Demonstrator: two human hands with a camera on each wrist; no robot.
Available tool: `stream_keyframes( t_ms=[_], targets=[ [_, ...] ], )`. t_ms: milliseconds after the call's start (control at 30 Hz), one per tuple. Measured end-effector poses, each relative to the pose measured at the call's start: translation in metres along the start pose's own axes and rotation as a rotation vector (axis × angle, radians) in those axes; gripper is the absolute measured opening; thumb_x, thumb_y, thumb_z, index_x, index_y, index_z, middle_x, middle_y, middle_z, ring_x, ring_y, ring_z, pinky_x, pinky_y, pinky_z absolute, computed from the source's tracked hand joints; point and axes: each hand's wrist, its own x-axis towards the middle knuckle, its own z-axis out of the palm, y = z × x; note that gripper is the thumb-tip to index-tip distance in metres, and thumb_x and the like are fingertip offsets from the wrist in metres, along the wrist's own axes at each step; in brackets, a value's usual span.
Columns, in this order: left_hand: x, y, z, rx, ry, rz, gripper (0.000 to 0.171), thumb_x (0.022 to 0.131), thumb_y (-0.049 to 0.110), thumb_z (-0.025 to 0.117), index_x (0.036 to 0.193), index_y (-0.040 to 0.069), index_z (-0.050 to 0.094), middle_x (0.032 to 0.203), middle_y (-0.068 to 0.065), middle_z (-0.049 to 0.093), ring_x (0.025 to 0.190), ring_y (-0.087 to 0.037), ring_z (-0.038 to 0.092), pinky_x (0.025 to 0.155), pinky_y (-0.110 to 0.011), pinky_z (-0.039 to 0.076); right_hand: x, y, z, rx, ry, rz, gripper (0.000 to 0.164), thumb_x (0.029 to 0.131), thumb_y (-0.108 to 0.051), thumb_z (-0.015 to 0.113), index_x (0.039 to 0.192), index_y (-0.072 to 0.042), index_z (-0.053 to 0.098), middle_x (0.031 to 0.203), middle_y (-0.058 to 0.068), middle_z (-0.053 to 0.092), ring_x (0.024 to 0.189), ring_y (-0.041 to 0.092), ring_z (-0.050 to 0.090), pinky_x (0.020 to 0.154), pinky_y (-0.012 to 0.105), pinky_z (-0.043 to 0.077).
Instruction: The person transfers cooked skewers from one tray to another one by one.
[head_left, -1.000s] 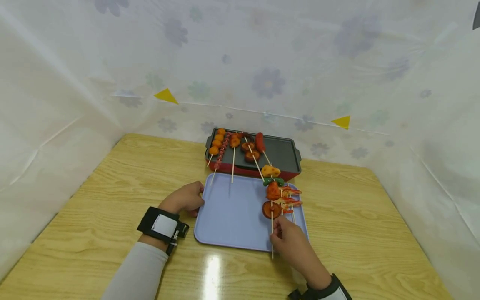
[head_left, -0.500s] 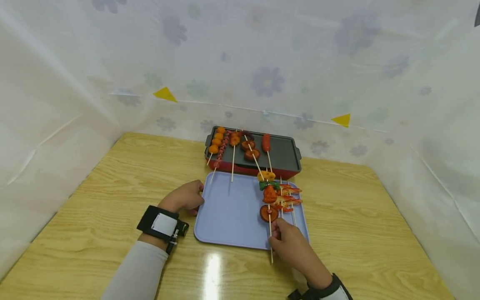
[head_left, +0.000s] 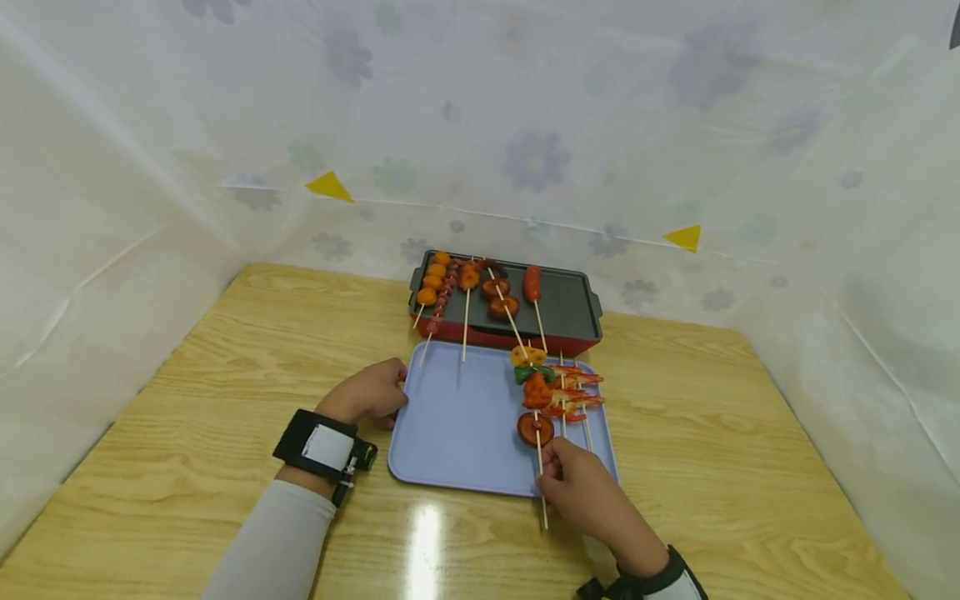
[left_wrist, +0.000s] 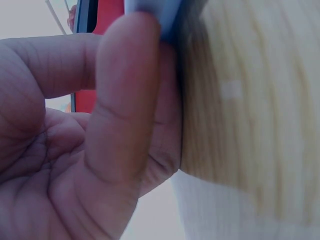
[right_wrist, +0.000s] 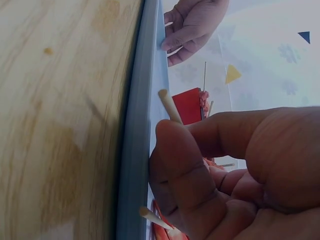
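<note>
My right hand (head_left: 583, 485) pinches the bare stick of a mixed skewer (head_left: 536, 392) carrying a yellow piece, a green pepper, an orange-red chunk and a mushroom slice. This skewer is over the right part of a lilac tray (head_left: 457, 442); whether it touches the tray I cannot tell. In the right wrist view, its stick end (right_wrist: 169, 105) pokes out past the thumb. The left hand (head_left: 369, 395) holds the tray's left edge, its thumb (left_wrist: 127, 95) against the rim in the left wrist view. Shrimp skewers (head_left: 581, 392) lie on the tray's right side.
Behind the tray stands a red and black grill (head_left: 566, 304). On it lie orange ball skewers (head_left: 427, 296), a thin red meat skewer (head_left: 442, 300), a mushroom skewer (head_left: 504, 307) and a sausage skewer (head_left: 532, 285). A patterned curtain (head_left: 480, 125) surrounds the wooden table (head_left: 690, 433).
My right hand has drawn the mixed skewer slightly left and toward me. The sausage skewer on the grill has swung straighter and now lies still. The left hand stays at the tray's edge.
</note>
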Motion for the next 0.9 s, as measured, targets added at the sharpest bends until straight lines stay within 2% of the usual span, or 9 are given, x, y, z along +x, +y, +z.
stream_keyframes(
  t_ms=[500,900],
  targets=[
    [0.001,0.0,-0.001,0.013,-0.009,0.01,0.035,0.087,-0.004,0.053,0.121,-0.007,0.049,0.087,-0.014,0.059,0.062,-0.021,0.06,0.053,-0.029,0.054,0.011,0.002,0.004,-0.035,0.072,0.053,0.009,0.086,-0.001,0.065,0.089,-0.005,0.057,0.071,0.003,0.052,0.056,0.015,0.057,0.047,0.026,0.044],
    [0.0,0.0,-0.001,0.022,-0.013,0.012,0.033,0.087,-0.003,0.054,0.12,-0.006,0.049,0.087,-0.014,0.059,0.061,-0.02,0.06,0.053,-0.029,0.054,0.012,0.002,0.006,-0.099,0.114,0.049,0.005,0.088,-0.003,0.065,0.092,-0.003,0.062,0.066,0.0,0.052,0.053,0.013,0.054,0.048,0.027,0.041]
  ],
)
